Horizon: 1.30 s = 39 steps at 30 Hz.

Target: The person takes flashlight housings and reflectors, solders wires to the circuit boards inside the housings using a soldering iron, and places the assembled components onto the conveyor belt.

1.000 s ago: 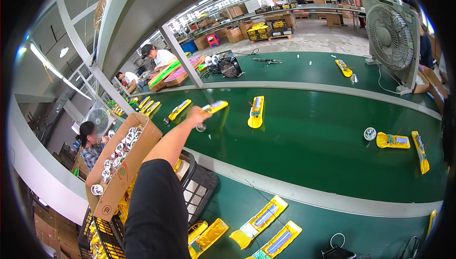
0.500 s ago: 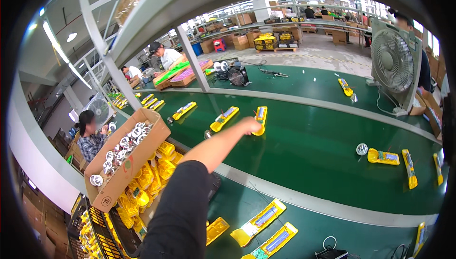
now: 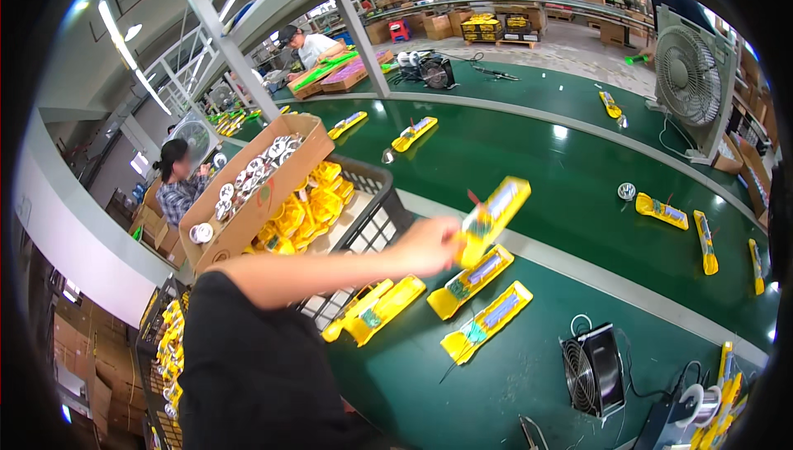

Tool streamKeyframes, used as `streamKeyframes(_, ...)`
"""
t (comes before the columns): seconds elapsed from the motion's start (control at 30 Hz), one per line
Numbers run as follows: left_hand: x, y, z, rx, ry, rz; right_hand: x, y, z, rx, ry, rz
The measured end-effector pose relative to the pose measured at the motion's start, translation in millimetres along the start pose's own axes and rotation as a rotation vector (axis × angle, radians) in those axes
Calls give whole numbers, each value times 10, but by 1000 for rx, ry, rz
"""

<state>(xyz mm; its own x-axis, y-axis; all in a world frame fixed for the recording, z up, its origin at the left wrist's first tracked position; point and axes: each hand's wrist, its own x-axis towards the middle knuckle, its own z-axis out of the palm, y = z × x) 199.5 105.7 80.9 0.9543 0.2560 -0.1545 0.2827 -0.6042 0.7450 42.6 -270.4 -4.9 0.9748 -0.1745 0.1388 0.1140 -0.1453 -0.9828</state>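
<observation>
My left hand (image 3: 428,245) reaches in from the lower left and grips one end of a yellow flashlight housing half (image 3: 500,207). The piece is tilted and blurred, with a silvery-blue battery and red wire inside, held above the edge of the near bench. Just below it on the bench lie two similar open housing halves, one nearer my hand (image 3: 471,281) and one farther right (image 3: 487,322), each with a battery and green board. More yellow housings (image 3: 387,310) lie beside my forearm. My right hand is out of view.
A cardboard box (image 3: 281,182) of silvery reflector cups sits over a black crate (image 3: 380,210) of yellow shells at left. Along the green conveyor (image 3: 562,169) lie several housings. A small black fan (image 3: 593,371) and solder spool (image 3: 702,405) stand at right; a person (image 3: 178,182) sits at left.
My left hand has lifted the housing half off the conveyor and brought it back toward the near bench. The view has shifted, showing more of the bench.
</observation>
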Motion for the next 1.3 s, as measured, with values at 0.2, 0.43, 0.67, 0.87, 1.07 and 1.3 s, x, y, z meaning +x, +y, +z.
streamKeyframes(0.2, -1675, -17, 699, 13, -135, -43, -116, 107, -22, -142, 245, -40)
streamKeyframes(0.43, -2205, -414, 1323, 41, 114, 121, -165, 36, 15, 16, 153, -117)
streamKeyframes(0.67, -2359, -503, 809, 14, 81, 50, -140, 210, 37, 139, 266, -117)
streamKeyframes(0.87, -2546, -656, 22, 89, 673, 109, -98, 110, 157, -226, 201, -254)
streamKeyframes(1.07, -2119, -596, -1311, 424, 811, 103, 75, 363, 314, -108, 38, -646)
streamKeyframes(1.3, -1165, -1185, -2805, 530, 863, -139, 216, 92, 606, 128, -35, -386)
